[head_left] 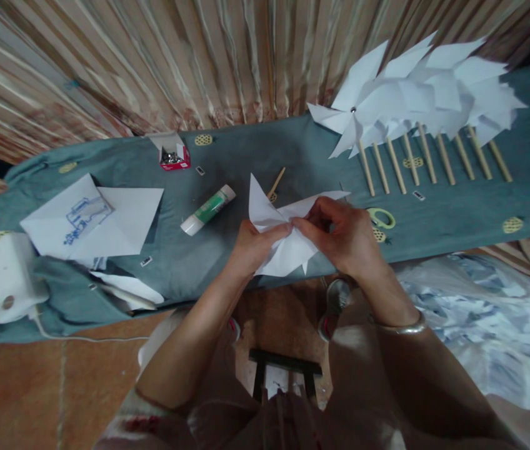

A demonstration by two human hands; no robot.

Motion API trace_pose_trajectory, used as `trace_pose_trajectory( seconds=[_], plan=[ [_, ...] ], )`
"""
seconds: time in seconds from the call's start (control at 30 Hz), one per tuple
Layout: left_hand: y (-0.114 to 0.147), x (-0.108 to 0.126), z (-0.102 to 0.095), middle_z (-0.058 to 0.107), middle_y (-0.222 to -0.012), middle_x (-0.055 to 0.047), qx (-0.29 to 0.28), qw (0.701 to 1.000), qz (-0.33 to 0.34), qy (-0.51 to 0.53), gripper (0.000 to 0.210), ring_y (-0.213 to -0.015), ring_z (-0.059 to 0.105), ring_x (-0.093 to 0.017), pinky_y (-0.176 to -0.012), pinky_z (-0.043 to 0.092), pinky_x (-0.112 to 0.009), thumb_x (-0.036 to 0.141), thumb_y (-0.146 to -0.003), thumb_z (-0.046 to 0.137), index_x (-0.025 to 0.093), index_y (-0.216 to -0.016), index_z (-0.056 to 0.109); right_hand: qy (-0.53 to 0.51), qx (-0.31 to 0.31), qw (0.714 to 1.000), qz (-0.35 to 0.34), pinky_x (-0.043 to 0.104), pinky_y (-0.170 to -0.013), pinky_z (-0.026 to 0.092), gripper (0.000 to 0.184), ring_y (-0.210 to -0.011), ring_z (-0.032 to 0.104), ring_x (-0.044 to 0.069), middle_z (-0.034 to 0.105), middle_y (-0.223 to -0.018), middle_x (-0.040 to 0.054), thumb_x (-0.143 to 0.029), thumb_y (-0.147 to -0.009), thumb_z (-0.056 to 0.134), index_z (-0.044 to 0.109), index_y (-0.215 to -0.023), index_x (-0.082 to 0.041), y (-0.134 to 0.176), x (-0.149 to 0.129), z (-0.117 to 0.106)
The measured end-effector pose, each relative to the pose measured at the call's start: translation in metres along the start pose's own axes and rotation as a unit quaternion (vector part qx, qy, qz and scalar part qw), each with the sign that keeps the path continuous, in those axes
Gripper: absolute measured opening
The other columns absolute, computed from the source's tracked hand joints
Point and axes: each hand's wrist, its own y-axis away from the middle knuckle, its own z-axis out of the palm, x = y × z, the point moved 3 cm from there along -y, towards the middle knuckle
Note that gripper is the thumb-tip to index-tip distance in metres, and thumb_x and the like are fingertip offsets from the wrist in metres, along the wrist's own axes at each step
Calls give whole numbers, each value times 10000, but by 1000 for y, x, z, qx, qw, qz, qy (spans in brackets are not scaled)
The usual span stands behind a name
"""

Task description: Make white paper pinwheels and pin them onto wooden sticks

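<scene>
A white folded-paper pinwheel (pixel 293 253) is held above the near edge of a teal cloth-covered table (pixel 302 147). The person's left hand (pixel 252 249) and right hand (pixel 347 231) pinch it tightly near its centre; their grip underneath is hard to make out. A white-and-green cylindrical tube (pixel 209 210) lies left of them.

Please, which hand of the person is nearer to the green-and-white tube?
Left. The left hand is just right of the tube, not touching it; the right hand is farther right, across the folded white paper.
</scene>
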Motion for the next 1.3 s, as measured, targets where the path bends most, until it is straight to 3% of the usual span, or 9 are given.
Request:
trace_pose_trajectory(
  seconds=[0.27,0.6,0.77,1.3],
  plan=[
    [-3,2,-2,706,-678,-12,21,999,6,23,189,-608,620,-147,-591,479,-251,220,-534,798,156,-702,737,-42,24,999,12,267,-585,411,142,-596,529,126,657,-735,-1,-344,-831,679,653,-849,-205,8,4,-5],
    [-4,2,-3,702,-691,-17,38,993,35,102,264,-590,597,-129,-581,457,-238,274,-549,814,123,-745,719,-4,46,999,-18,315,-689,438,158,-696,554,167,656,-741,14,-356,-847,667,681,-810,-203,20,-5,-2],
    [-4,2,-2,725,-744,-38,48,994,20,98,294,-626,621,-148,-612,472,-258,284,-545,817,125,-778,733,-23,61,998,15,306,-671,446,139,-677,560,160,659,-735,4,-342,-826,690,688,-799,-206,21,-3,1],
    [-4,-2,-1,740,-764,-42,60,992,26,104,299,-649,642,-156,-657,500,-274,276,-546,829,127,-790,740,14,103,994,-31,333,-718,490,125,-714,617,184,706,-802,26,-328,-861,639,694,-836,-219,26,-6,-4]
  ],
)
